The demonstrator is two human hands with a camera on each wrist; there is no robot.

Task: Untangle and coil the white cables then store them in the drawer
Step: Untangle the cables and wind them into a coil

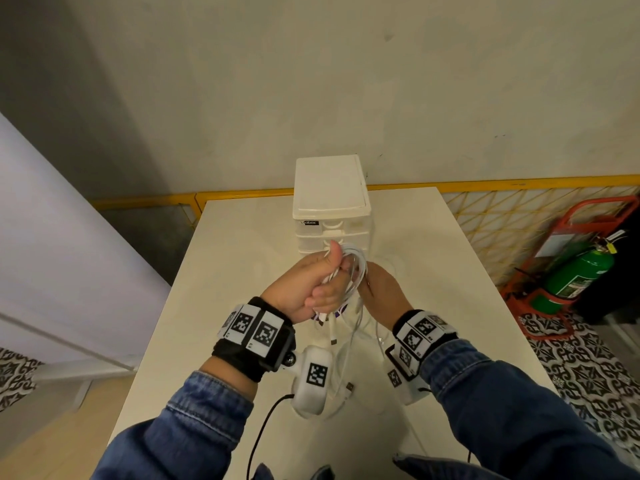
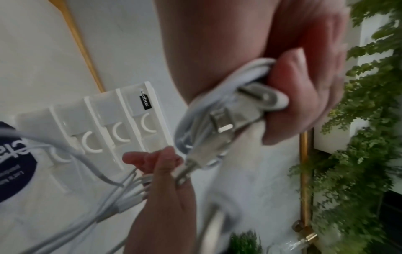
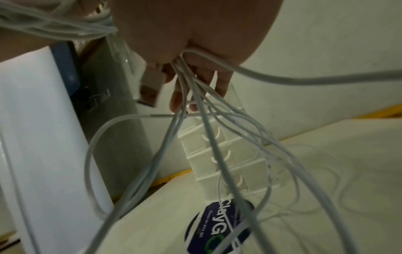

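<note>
Head view: a coil of cables (image 1: pixel 349 271) is being gripped in the fisted left hand (image 1: pixel 308 289) above the table (image 1: pixel 242 271), before the drawers (image 1: pixel 330 216). Loose strands are being pinched by the right hand (image 1: pixel 382 292), whose fingers are being hidden behind the coil. Plugs (image 2: pixel 222 123) are being blurred in the left wrist view.

Left hand (image 2: pixel 304 89) has its grip wrapped tight around a bundle of white cables (image 2: pixel 217 106), fingers curled over it, with a couple of metal plug ends (image 2: pixel 222 123) poking out of the bunch. Lower down, the right hand (image 2: pixel 161 180) pinches a few loose strands that trail off toward the bottom left. Behind them a white drawer unit (image 2: pixel 113 120) with crescent handles sits on the pale worktop (image 2: pixel 32 51). Green foliage (image 2: pixel 359 154) fills the right edge, pretty blurry.
</note>
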